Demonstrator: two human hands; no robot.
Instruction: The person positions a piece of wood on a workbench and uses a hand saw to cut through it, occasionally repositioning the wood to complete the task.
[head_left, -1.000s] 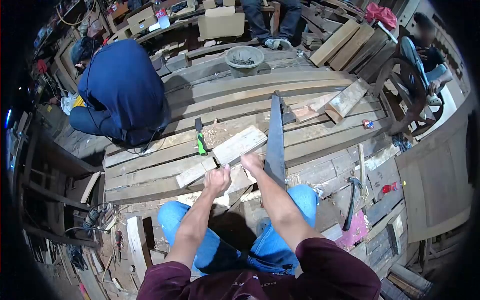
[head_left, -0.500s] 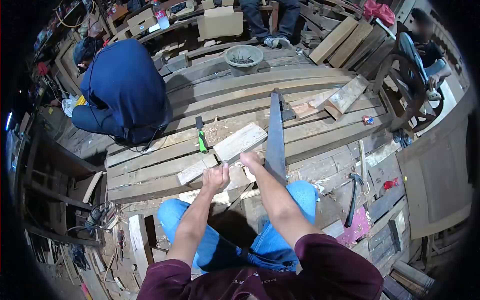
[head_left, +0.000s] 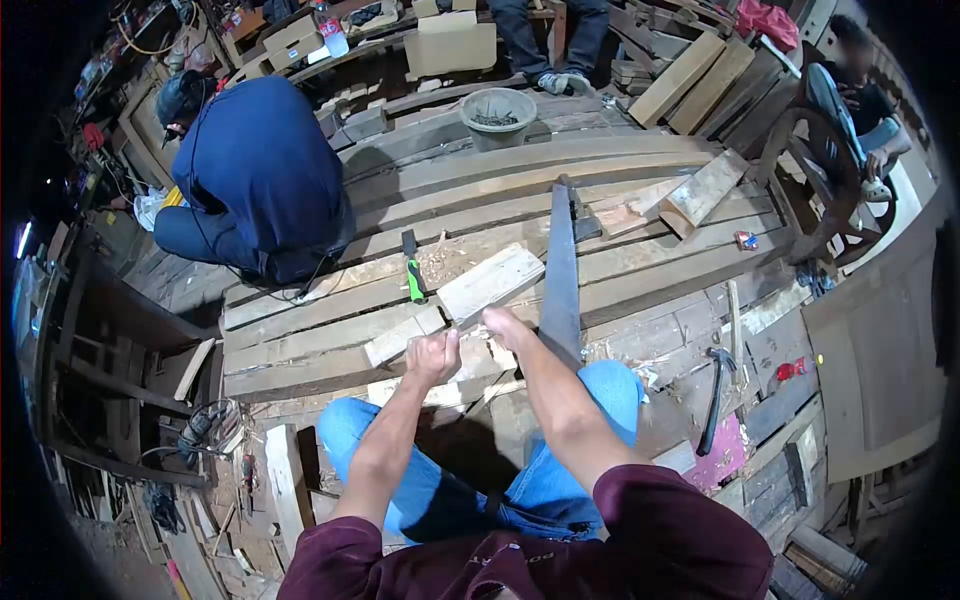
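Observation:
My left hand (head_left: 433, 357) is closed in a fist at the near edge of the slatted wooden platform (head_left: 300, 355); what it grips is too small to make out. Close to its right, my right hand (head_left: 507, 328) is also closed, its grip likewise hidden. Just beyond both hands lies a pale wood block (head_left: 492, 284), with a smaller wood piece (head_left: 403, 336) at its left. To the right of the block rests a long saw blade (head_left: 561, 280). A chisel with a green handle (head_left: 414, 281) lies beyond my left hand.
A person in blue (head_left: 255, 165) crouches at the left. Another person (head_left: 855, 95) sits at the far right. A bucket (head_left: 497, 118) stands at the back. A hammer (head_left: 714, 400) lies at the right, and a wood block (head_left: 703, 193) rests on the platform.
The whole view has shifted slightly, so the platform and surroundings appear a little further right. Both hands remain closed in nearly the same place near the block.

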